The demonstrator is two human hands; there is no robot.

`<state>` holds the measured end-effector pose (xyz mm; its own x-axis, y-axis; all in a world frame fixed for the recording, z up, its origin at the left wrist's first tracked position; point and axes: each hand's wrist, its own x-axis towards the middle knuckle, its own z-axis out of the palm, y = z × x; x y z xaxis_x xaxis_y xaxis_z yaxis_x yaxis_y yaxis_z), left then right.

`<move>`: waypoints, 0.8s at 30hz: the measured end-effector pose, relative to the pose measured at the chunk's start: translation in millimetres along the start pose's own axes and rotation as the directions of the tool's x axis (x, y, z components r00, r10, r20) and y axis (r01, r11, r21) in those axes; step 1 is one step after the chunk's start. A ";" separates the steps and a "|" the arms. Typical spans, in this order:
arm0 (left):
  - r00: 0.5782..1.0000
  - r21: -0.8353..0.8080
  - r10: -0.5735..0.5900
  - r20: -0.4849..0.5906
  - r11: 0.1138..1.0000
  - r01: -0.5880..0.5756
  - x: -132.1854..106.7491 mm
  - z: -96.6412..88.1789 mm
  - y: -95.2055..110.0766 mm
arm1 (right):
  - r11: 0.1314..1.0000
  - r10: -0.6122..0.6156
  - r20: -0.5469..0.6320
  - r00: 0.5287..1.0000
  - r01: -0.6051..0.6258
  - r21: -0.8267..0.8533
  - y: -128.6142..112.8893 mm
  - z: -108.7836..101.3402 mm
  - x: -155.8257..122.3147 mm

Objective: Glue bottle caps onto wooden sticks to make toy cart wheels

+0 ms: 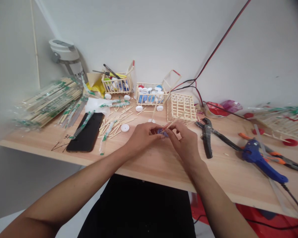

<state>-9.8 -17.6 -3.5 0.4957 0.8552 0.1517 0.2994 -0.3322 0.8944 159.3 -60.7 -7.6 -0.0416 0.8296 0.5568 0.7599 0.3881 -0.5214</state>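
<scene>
My left hand (142,136) and my right hand (185,141) meet over the middle of the wooden table (149,162). The left fingers pinch a small blue bottle cap (162,132). The right fingers are closed on a thin wooden stick (173,122) whose lower end touches the cap and which slants up to the right. Just behind the hands stands a small cage of wooden sticks (181,106).
Two stick carts (117,84) (151,93) filled with bottle caps stand at the back. Loose sticks (116,120) and white caps (125,128) lie left of centre, by a black phone (86,132). Wrapped chopsticks (49,100) pile far left. Black pliers (207,137) and a blue glue gun (262,158) lie right.
</scene>
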 end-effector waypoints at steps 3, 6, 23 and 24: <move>1.000 0.000 0.004 -0.003 1.000 -0.004 0.4 0.2 -0.5 | 1.000 -0.004 0.004 1.000 0.004 -0.001 0.4 0.1 0.1; 1.000 -0.002 0.006 -0.001 1.000 -0.006 0.5 0.1 -1.1 | 1.000 -0.008 0.002 1.000 0.008 -0.007 1.0 0.2 0.1; 1.000 -0.007 0.014 -0.003 1.000 -0.014 0.1 -0.3 -0.8 | 1.000 -0.024 -0.010 1.000 0.024 -0.012 0.8 0.0 0.1; 1.000 -0.006 0.011 -0.004 1.000 -0.011 0.1 -0.3 -0.6 | 1.000 -0.026 -0.012 1.000 0.025 -0.012 0.8 -0.1 0.1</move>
<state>-10.2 -17.2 -3.9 0.4955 0.8530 0.1636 0.2890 -0.3396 0.8951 160.0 -60.3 -7.9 -0.0533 0.8145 0.5777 0.7666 0.4041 -0.4991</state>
